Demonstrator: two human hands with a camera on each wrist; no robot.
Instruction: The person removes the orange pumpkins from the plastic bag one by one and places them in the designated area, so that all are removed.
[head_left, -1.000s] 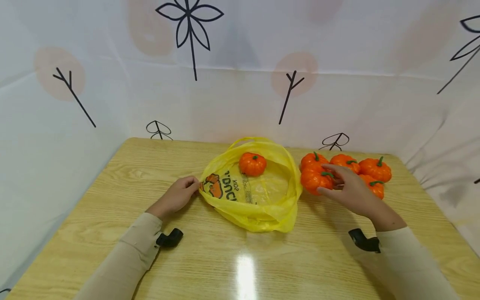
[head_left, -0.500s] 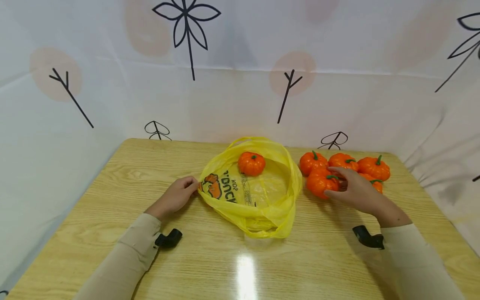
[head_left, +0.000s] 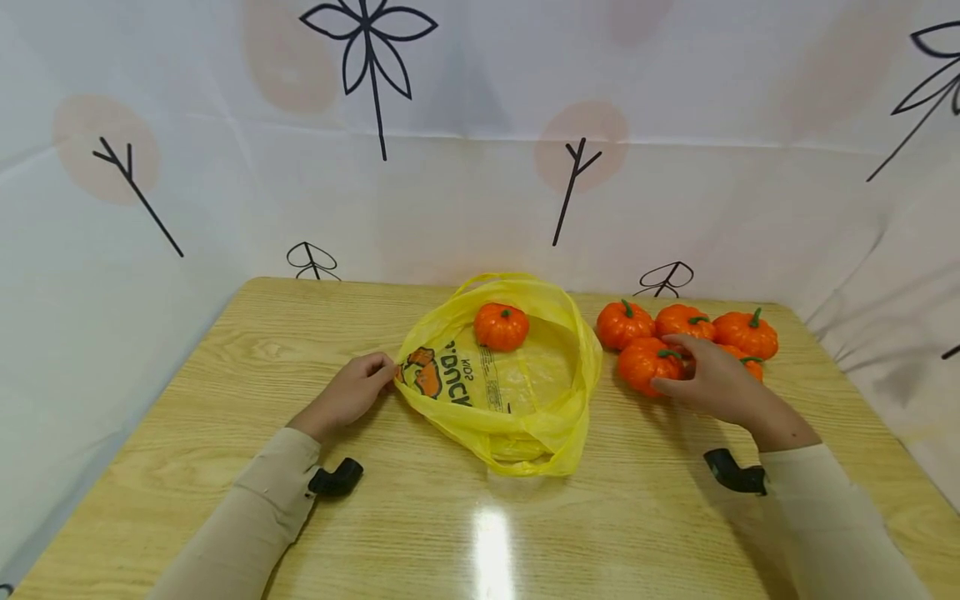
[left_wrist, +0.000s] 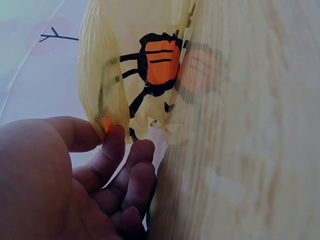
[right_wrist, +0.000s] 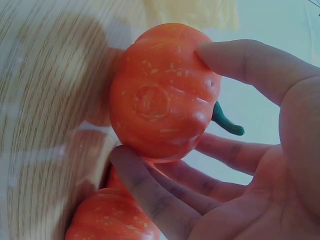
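Observation:
A yellow plastic bag (head_left: 536,433) lies with its mouth wide on the table, one orange toy pumpkin (head_left: 501,327) inside it towards the back. My left hand (head_left: 351,393) pinches the left edge of the bag between thumb and forefinger; the left wrist view shows the thin film (left_wrist: 102,75) between them. To the right of the bag my right hand (head_left: 720,383) grips another toy pumpkin (head_left: 647,367), thumb on one side and fingers on the other. In the right wrist view this pumpkin (right_wrist: 162,95) shows its round underside and a green stem.
Behind the right hand stand several more toy pumpkins, among them the back left one (head_left: 624,325) and the far right one (head_left: 746,335). Part of one is hidden by the hand. A patterned white cloth (head_left: 465,200) hangs behind the wooden table (head_left: 420,533).
My right hand has moved a little to the right with the pumpkin, away from the bag. The bag's front rim has sagged slightly towards me. The left hand keeps its hold.

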